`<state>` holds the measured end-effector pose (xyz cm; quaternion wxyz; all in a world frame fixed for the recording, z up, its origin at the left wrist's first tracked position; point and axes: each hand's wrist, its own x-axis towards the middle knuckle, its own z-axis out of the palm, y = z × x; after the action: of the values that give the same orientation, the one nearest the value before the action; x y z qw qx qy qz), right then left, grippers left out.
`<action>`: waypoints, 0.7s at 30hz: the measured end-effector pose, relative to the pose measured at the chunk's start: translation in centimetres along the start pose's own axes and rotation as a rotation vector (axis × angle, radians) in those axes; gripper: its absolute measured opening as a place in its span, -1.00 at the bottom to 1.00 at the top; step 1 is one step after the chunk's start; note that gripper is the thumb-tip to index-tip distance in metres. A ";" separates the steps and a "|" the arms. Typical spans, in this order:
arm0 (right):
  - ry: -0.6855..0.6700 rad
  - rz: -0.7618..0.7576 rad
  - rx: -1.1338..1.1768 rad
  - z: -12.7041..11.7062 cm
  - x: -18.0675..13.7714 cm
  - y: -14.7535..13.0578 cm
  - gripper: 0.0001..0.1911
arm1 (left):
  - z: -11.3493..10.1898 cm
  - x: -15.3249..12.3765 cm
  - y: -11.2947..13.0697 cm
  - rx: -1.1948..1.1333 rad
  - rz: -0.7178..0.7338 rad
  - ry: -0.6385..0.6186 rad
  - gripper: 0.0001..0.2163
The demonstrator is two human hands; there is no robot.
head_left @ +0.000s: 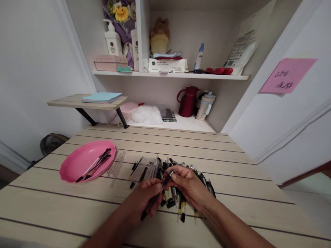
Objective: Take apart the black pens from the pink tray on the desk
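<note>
Between my two hands is a black pen (153, 200), held at a slant over the table. My left hand (147, 196) is closed round its barrel. The fingers of my right hand (187, 184) pinch its upper end, near a silvery tip. Beneath and behind the hands lies a pile of pen parts (204, 179): black caps, clear barrels and refills, partly hidden by my hands. Clear tubes (117, 165) lie in a loose group further left. A pink plate (88, 156) beside them holds several black pens (99, 163).
A small raised shelf (64, 100) with blue paper (102, 97) stands at the table's back left. Behind the table, a cabinet holds a red jug (188, 101), a pale bottle (205, 107) and a white plastic bag (147, 114). A pink note (288, 75) is stuck at right.
</note>
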<state>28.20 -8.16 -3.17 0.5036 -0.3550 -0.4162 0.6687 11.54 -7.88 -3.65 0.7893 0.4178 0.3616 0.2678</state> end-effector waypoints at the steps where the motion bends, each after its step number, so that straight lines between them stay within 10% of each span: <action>1: 0.012 0.019 -0.002 -0.1 0.1 0.1 -0.69 | 0.0 0.2 -0.2 0.018 0.025 0.036 -0.76; 6: 0.171 0.010 -0.163 -0.5 0.3 0.6 -0.78 | 0.0 0.3 -0.7 0.065 0.026 0.043 -0.75; 12: 0.044 -0.056 -0.055 0.0 -0.2 0.1 -0.82 | -0.5 -0.3 0.1 -0.053 -0.100 -0.070 -0.71; 21: 0.173 0.002 -0.173 -0.4 0.7 1.2 -0.75 | -0.2 0.7 -0.9 0.170 0.079 0.116 -0.75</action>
<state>27.95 -7.60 -4.50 0.5043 -0.4538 -0.4270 0.5979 11.93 -7.72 -4.72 0.7176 0.4808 0.4114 0.2908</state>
